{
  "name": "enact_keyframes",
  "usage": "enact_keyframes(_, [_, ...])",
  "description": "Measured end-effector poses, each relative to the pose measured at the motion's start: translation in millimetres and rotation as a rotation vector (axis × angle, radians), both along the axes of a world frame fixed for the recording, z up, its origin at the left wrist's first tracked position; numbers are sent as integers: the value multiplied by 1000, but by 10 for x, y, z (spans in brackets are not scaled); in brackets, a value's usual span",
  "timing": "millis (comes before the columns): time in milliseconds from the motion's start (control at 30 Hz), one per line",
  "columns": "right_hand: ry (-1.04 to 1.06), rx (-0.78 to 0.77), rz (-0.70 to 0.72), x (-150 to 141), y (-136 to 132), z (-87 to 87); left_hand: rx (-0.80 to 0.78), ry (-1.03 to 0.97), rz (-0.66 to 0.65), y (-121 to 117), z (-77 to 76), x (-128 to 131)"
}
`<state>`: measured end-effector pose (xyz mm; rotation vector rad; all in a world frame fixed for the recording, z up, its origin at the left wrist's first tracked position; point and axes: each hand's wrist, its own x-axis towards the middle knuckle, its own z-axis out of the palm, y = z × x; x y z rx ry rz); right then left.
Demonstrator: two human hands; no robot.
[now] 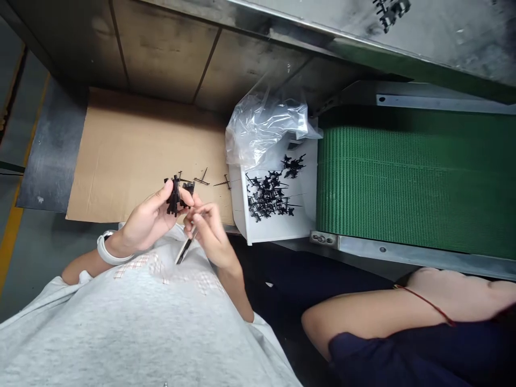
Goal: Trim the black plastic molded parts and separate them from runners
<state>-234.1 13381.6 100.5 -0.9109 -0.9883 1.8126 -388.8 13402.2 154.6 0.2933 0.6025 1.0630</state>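
Observation:
My left hand [147,217] is closed around a black plastic part [173,198], held upright between thumb and fingers. A second dark piece [187,188] shows beyond the fingers; whether it joins the first I cannot tell. Close beside it, my right hand [209,228] grips a slim black-and-silver tool [184,250], whose rear end points down toward my shirt. The tool's working tip is hidden by blurred fingers. Behind both hands, several thin black sprue pieces [202,176] lie on a cardboard sheet [121,145].
A white bin [298,226] with many black plastic parts [268,196] stands right of the cardboard, a clear plastic bag [266,129] draped over its back. Further right runs a green conveyor belt [403,183]. Another person's arm [374,317] rests at lower right. A metal ledge [322,40] overhangs behind.

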Motion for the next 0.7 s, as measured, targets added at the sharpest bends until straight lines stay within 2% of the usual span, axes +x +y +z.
enact_keyframes(100, [134, -186, 23, -62, -122, -128, 1, 50, 41, -4, -41, -9])
enact_keyframes(200, [161, -255, -17, -73, -192, -85, 2, 98, 78, -9, -80, -4])
enact_keyframes(267, [75, -164, -69, -79, -190, 17, -4, 105, 102, -11, -89, 14])
enact_keyframes(400, [-240, 281, -262, -179, -67, 253, -38, 91, 88, -14, -68, 67])
enact_keyframes(467, [-344, 431, -326, -259, 13, 333, -57, 87, 59, -17, -62, 85])
enact_keyframes(533, [-384, 490, -389, -327, 72, 377, -39, 118, 66, -21, -73, 88])
enact_keyframes(600, [-398, 486, -441, -366, 101, 396, 23, 187, 90, -27, -99, 78])
enact_keyframes(700, [-399, 463, -460, -370, 98, 407, 123, 308, 54, -35, -145, 54])
